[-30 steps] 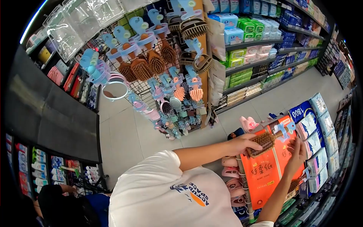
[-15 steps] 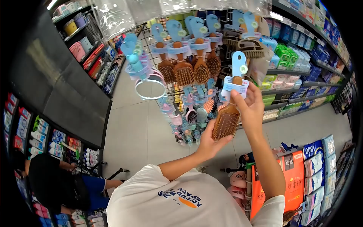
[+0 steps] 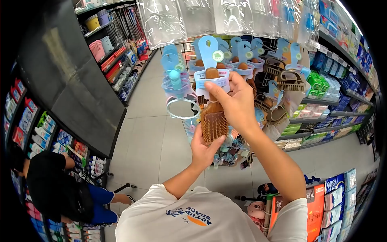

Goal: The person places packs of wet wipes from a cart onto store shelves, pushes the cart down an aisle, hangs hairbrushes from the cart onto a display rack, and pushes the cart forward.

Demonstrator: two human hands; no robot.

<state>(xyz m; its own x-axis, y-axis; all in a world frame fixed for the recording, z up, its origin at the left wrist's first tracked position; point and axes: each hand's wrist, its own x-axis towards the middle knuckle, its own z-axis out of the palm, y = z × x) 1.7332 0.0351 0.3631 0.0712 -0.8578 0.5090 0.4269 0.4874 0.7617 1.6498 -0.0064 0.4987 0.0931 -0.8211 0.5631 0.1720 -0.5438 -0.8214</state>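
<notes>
A wooden paddle hairbrush (image 3: 214, 121) with a blue hanging card (image 3: 209, 52) is held upright in front of the display rack, bristles facing me. My right hand (image 3: 238, 103) grips it at the handle, thumb pressed on the card's lower label. Around the bottom of the brush head, my left hand (image 3: 205, 147) is closed, with its thumb along the lower edge. Behind the brush, more wooden hairbrushes (image 3: 243, 66) on blue cards hang from the rack, partly hidden. A round hand mirror (image 3: 182, 108) hangs to their left, and brown claw clips (image 3: 292, 80) to their right.
Clear plastic pouches (image 3: 197, 18) hang across the top. Packed shelves (image 3: 322, 88) line the right side. An orange box (image 3: 316, 209) stands low at right. At left, a person in black (image 3: 52, 185) is beside bottle shelves, next to a dark panel (image 3: 72, 80).
The hairbrush and both hands have moved left and now cover part of the hanging brushes. The view has shifted, showing more of the pouches. Both hands keep their hold.
</notes>
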